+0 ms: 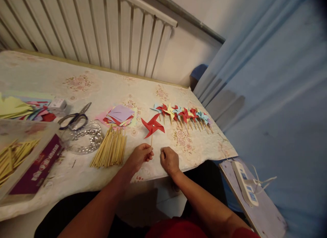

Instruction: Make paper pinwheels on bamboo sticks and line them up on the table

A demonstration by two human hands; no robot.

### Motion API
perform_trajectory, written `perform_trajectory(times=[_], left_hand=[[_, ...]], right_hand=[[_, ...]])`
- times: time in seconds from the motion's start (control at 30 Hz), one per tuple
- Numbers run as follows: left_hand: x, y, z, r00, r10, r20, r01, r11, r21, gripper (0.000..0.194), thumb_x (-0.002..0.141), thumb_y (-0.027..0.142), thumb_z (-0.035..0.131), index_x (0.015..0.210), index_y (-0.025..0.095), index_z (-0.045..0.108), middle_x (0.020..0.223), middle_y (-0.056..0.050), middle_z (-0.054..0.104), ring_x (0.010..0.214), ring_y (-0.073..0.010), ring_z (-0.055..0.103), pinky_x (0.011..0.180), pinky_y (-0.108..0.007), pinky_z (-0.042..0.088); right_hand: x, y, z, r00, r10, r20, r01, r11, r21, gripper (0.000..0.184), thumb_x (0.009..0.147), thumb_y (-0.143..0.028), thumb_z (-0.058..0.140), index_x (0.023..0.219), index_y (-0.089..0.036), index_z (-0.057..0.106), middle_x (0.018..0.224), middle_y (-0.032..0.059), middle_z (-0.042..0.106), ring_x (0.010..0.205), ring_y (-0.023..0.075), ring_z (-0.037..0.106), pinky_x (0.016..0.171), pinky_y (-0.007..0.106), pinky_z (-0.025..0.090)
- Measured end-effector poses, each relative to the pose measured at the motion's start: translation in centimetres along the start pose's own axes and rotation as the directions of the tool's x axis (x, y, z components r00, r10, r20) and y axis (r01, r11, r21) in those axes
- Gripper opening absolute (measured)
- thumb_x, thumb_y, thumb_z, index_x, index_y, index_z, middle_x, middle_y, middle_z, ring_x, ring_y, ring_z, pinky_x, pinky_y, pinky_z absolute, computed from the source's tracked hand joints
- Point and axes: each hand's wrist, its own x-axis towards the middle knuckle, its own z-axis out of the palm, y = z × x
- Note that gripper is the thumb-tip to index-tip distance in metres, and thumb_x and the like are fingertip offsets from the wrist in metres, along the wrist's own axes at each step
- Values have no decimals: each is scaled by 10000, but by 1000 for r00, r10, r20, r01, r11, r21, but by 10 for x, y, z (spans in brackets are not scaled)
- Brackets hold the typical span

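Between the thumb and fingers of my left hand (141, 155) is the thin stick of a red paper pinwheel (152, 125), held upright with its blades above the hand. My right hand (170, 160) rests curled on the table edge, a little to the right of the left one; whether anything is inside it is hidden. Left of my left hand lies a bundle of short wooden sticks (111, 147). Behind the bundle is a stack of coloured paper squares (119, 115), lilac on top. A row of finished pinwheels (185, 114) in red, yellow and blue lies to the right.
Scissors (75, 118) lie beside a clear dish of small metal pieces (88, 139). A plastic box (55, 137) with more sticks stands at the left, near coloured paper sheets (15, 106). A power strip (245, 185) sits on a board at right, by a blue curtain (281, 94).
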Motion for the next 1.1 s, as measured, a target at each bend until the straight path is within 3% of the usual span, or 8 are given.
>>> perform_trajectory(times=[0.2, 0.4, 0.57, 0.77, 0.9, 1.1], left_hand=[[0, -2, -4, 1000, -1, -7, 0, 999, -36, 305, 686, 365, 734, 732, 152, 520, 650, -9, 617, 521, -86, 531, 508, -217, 363], [-2, -5, -5, 993, 12, -115, -24, 995, -101, 341, 641, 342, 785, 764, 146, 535, 687, -10, 634, 570, -91, 563, 561, -217, 423], [-3, -13, 1, 965, 105, -241, -115, 993, -30, 355, 642, 381, 778, 766, 146, 543, 669, -7, 629, 560, -91, 554, 539, -206, 405], [-5, -11, 11, 939, 153, -307, -151, 988, 31, 369, 628, 380, 782, 766, 145, 533, 661, -6, 623, 546, -86, 533, 535, -204, 396], [-6, -10, 15, 920, 186, -344, -169, 982, 80, 367, 626, 381, 781, 753, 144, 531, 664, -9, 620, 537, -84, 525, 528, -206, 390], [-5, -11, 18, 900, 227, -372, -192, 973, 130, 357, 647, 380, 774, 772, 142, 539, 675, -6, 622, 546, -80, 519, 529, -199, 389]], right_hand=[[1, 0, 1, 1000, -12, 22, 13, 998, -64, 106, 871, -173, 474, 854, -211, 572, 794, 31, 602, 760, 169, 539, 674, 272, 340], [2, 0, 2, 1000, 5, 28, -3, 997, -71, 73, 878, -206, 495, 823, -220, 541, 793, 25, 589, 762, 175, 525, 662, 284, 330], [3, 3, 3, 1000, 5, 26, -5, 1000, -16, 68, 867, -210, 520, 803, -223, 534, 791, 26, 593, 769, 179, 528, 666, 290, 338], [5, 12, 4, 999, -43, 19, 40, 993, 110, 79, 862, -187, 525, 791, -221, 541, 787, 5, 605, 747, 157, 537, 650, 275, 339], [17, 35, 2, 997, -72, 10, 69, 978, 198, 105, 877, -170, 496, 804, -215, 556, 801, 1, 608, 759, 145, 543, 673, 255, 362], [47, 102, -5, 995, 82, -62, -72, 985, 158, 161, 863, -126, 451, 906, -174, 599, 947, 73, 628, 917, 184, 544, 821, 282, 408]])
